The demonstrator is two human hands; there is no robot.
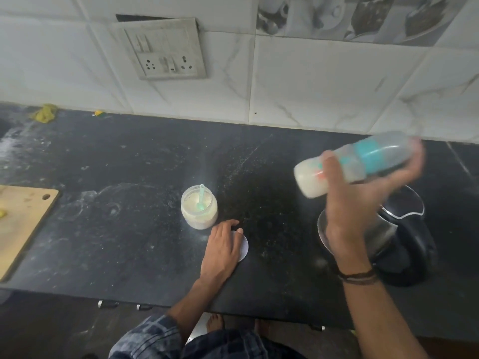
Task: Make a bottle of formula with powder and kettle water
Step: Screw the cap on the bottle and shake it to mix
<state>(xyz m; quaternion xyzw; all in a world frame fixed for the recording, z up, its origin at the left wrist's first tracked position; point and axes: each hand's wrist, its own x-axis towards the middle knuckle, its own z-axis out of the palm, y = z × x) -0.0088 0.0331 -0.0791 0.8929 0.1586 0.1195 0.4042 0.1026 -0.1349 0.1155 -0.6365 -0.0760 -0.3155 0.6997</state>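
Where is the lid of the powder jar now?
The lid lies flat on the black counter under the left hand, just in front of the open powder jar.

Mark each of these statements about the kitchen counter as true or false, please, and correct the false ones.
1. The right hand holds the bottle tilted on its side. True.
2. The jar of powder has its lid screwed on. False: the jar is open and a green scoop stands in the powder.
3. The left hand rests on a white round lid lying on the counter. True.
4. The bottle is empty. False: a milky white liquid shows inside it.
5. The kettle stands to the left of the jar. False: it stands at the right, below the raised bottle.
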